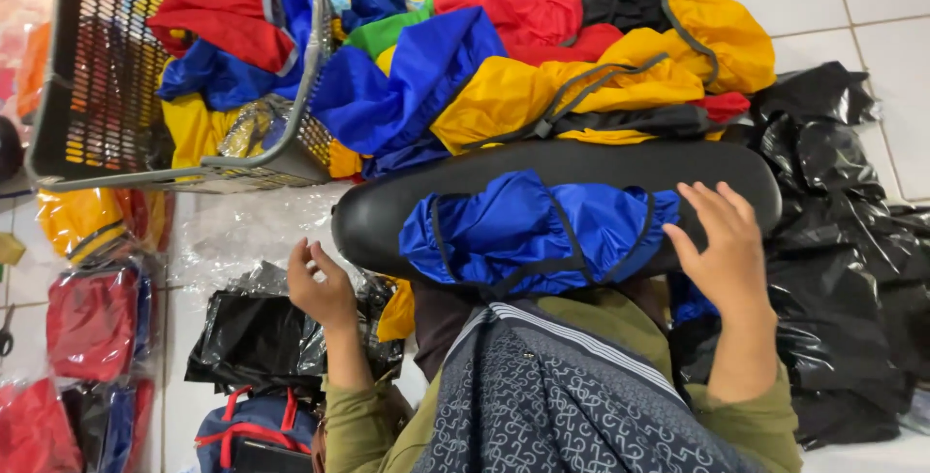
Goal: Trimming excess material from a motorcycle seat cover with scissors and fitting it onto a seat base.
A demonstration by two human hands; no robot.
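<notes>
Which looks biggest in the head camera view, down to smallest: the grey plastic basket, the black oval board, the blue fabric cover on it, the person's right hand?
1. Grey plastic basket, though partly cut off by the frame.
2. Black oval board.
3. Blue fabric cover.
4. Right hand.

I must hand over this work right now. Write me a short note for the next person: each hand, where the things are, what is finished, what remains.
Left hand: empty, fingers curled, raised above the black plastic bags.
Right hand: open, resting on the black oval board beside the blue cover.
The blue cover lies gathered on the board across the lap.
Done: packed pieces in clear bags lie on the left.
Left: a pile of coloured covers ahead, and more in the basket.
</notes>
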